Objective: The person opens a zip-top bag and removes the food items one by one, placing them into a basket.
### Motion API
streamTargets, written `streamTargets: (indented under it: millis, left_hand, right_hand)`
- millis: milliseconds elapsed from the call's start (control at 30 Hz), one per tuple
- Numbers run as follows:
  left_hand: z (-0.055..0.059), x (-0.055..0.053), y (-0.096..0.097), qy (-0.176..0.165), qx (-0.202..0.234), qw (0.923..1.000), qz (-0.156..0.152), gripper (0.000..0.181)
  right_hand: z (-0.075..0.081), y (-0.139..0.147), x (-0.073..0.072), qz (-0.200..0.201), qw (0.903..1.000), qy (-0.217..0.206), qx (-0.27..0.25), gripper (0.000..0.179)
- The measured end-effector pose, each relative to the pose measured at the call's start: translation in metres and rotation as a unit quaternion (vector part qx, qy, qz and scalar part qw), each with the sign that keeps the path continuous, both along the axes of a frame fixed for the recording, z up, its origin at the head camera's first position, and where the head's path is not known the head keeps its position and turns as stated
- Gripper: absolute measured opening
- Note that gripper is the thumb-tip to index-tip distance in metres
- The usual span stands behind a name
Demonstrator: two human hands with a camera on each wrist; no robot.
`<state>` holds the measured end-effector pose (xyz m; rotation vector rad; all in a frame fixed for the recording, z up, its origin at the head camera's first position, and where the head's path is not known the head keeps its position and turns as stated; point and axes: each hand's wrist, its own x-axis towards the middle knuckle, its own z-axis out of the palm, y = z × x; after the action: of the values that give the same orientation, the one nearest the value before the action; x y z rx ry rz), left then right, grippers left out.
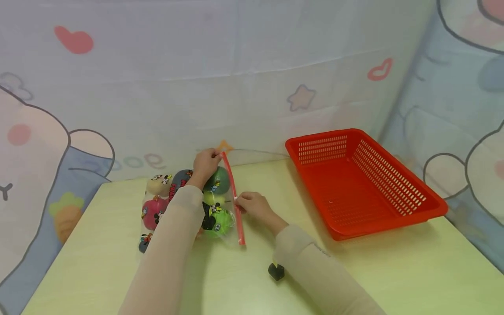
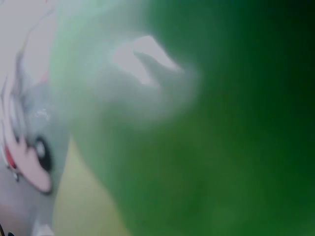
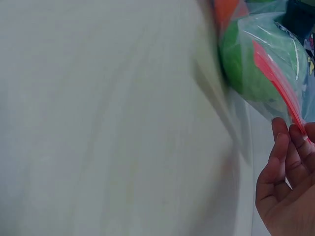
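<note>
A clear zip bag [image 1: 230,234] with cartoon prints lies on the table, filled with several coloured toys. Among them are a dark green one [image 1: 221,180], a pink one [image 1: 153,212] and a bright green one [image 1: 223,220]. A red zip strip [image 1: 231,178] runs along its right edge. At the strip's far end, my left hand [image 1: 205,167] pinches the bag's edge. My right hand [image 1: 257,207] pinches the strip near its middle; in the right wrist view, its fingers [image 3: 278,147] meet the red strip. Blurred green plastic fills most of the left wrist view, hiding the left hand there.
A red plastic basket [image 1: 315,192] with slotted sides stands on the right of the table. Partly behind my right sleeve lies a small black and yellow object [image 1: 276,271]. A cartoon-printed cloth [image 1: 236,109] hangs behind the table.
</note>
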<state>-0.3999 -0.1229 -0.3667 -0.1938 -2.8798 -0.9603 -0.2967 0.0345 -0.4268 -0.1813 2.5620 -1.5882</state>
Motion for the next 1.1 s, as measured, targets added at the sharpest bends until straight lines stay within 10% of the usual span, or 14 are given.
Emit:
streamTargets:
  millis: [1100]
  left_hand:
    - [-0.003,-0.002,-0.003,-0.011,0.023,0.9997,-0.008,0.030]
  right_hand:
    - [-0.013,0.017,0.057,0.094,0.9936,-0.003,0.062,0.023]
